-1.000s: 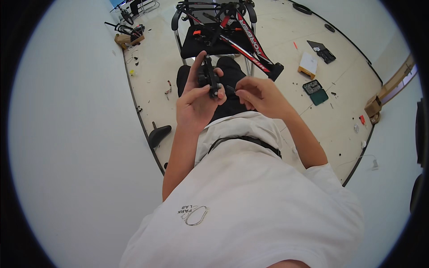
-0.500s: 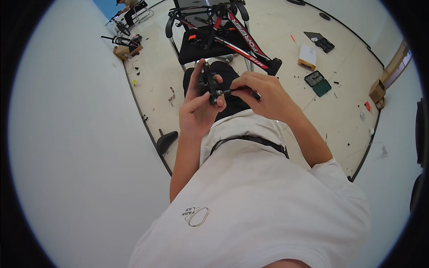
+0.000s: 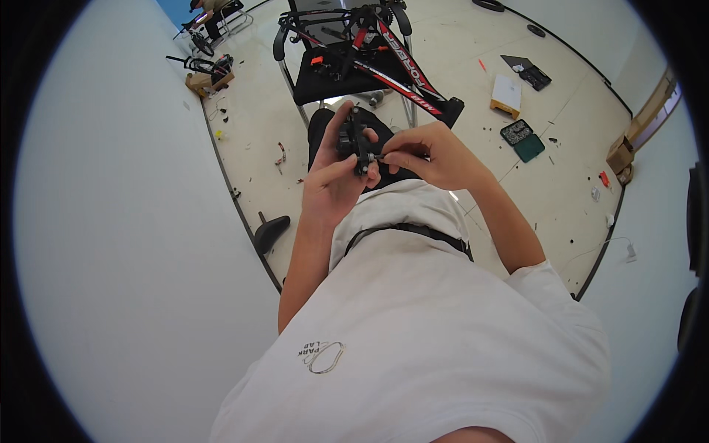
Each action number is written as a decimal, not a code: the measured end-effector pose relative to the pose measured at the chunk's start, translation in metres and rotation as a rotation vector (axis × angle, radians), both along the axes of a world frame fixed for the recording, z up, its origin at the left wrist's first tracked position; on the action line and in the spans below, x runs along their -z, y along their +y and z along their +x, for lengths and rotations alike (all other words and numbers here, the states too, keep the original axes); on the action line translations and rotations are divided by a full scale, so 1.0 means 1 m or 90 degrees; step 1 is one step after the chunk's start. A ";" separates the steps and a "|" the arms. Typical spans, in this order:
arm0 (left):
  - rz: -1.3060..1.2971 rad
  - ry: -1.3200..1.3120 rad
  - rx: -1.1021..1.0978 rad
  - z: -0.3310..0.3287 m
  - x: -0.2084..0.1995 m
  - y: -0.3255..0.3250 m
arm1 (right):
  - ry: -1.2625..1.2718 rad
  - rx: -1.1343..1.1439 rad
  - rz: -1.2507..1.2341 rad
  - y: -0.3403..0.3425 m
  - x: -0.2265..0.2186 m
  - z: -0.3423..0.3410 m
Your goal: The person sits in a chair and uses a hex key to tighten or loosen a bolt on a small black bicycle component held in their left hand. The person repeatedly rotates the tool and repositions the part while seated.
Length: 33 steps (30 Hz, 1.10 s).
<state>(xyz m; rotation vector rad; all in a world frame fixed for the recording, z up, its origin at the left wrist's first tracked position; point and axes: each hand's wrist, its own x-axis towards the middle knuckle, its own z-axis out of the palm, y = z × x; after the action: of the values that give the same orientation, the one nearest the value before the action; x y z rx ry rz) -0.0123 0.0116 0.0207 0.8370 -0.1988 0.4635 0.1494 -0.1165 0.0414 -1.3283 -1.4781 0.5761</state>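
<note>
My left hand [image 3: 332,184] is wrapped round a black bicycle brake caliper [image 3: 357,140], held above my lap with its bracket running lengthwise. The forefinger stretches along the far side and the thumb presses on the near end. My right hand [image 3: 428,156] is closed in a pinch at the caliper's right side. Its fingertips grip a thin dark rod-like piece [image 3: 379,157] that meets a silvery bolt [image 3: 371,156] on the caliper. Most of that piece is hidden by the fingers.
Ahead, a black chair [image 3: 306,87] bears a red-and-black bicycle frame [image 3: 406,74]. On the floor at right lie a green tool case [image 3: 529,148], a white-and-orange box [image 3: 507,96] and a black case [image 3: 533,76]. A bicycle saddle [image 3: 272,233] lies by the left wall. Far left, a person [image 3: 214,9] sits.
Both hands and the caliper have shifted slightly right. My right fingertips have come closer to the bolt, and less of the thin dark piece shows between them and the caliper.
</note>
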 end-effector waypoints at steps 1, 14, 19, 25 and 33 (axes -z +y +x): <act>0.005 0.006 -0.004 0.000 0.000 0.000 | -0.024 0.007 0.021 0.000 0.001 0.000; -0.009 0.036 -0.026 0.003 0.007 0.004 | -0.141 0.087 0.053 0.002 -0.003 -0.009; 0.007 0.038 -0.040 0.002 0.003 0.000 | -0.135 0.065 0.010 0.000 -0.006 -0.013; 0.045 0.050 -0.037 0.003 0.006 0.001 | -0.170 0.068 0.025 -0.001 -0.005 -0.010; 0.030 0.066 -0.053 0.003 0.005 -0.002 | -0.058 0.071 0.025 0.001 0.000 -0.008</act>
<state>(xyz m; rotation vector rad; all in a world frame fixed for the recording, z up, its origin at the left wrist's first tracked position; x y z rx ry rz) -0.0093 0.0095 0.0157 0.9148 -0.0802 0.4932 0.1418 -0.1150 0.0410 -1.4126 -1.4705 0.4172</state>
